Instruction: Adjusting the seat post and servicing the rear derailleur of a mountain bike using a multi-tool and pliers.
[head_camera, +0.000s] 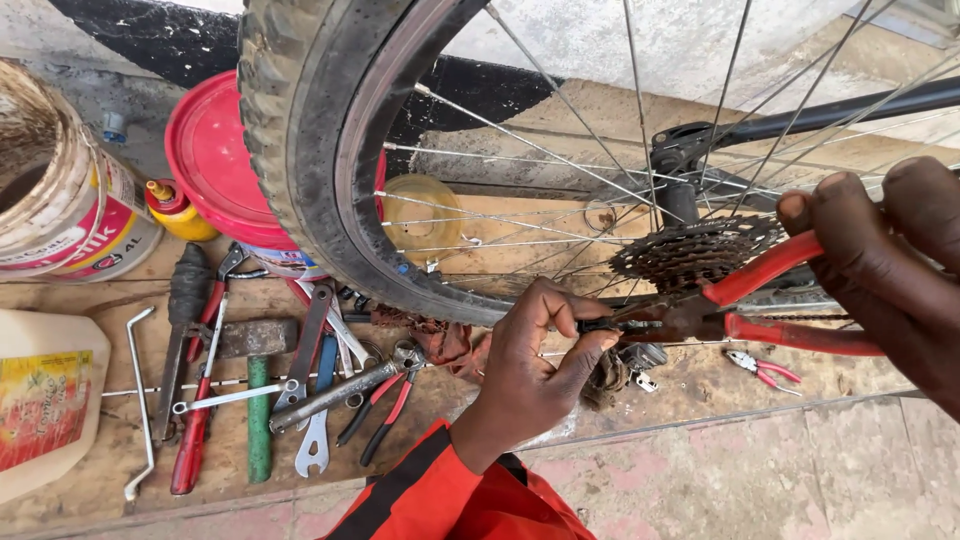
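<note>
My right hand (880, 260) grips the red handles of a pair of pliers (760, 305), whose jaws point left toward my left hand. My left hand (535, 365), in an orange and black sleeve, pinches a small dark part (600, 325) at the plier tips. Both hands are just below the rear sprocket cluster (695, 250) of a bicycle wheel (310, 160) with a knobby tyre and thin spokes. What exactly the jaws clamp is too small to tell.
Spanners, pliers and a hammer with a green handle (258, 400) lie on the wooden board at the left. A red lid (210, 160), a paint tin (60, 200), a yellow oil bottle (180, 210) and a white jug (45, 400) stand nearby. Small red pliers (765, 370) lie at the right.
</note>
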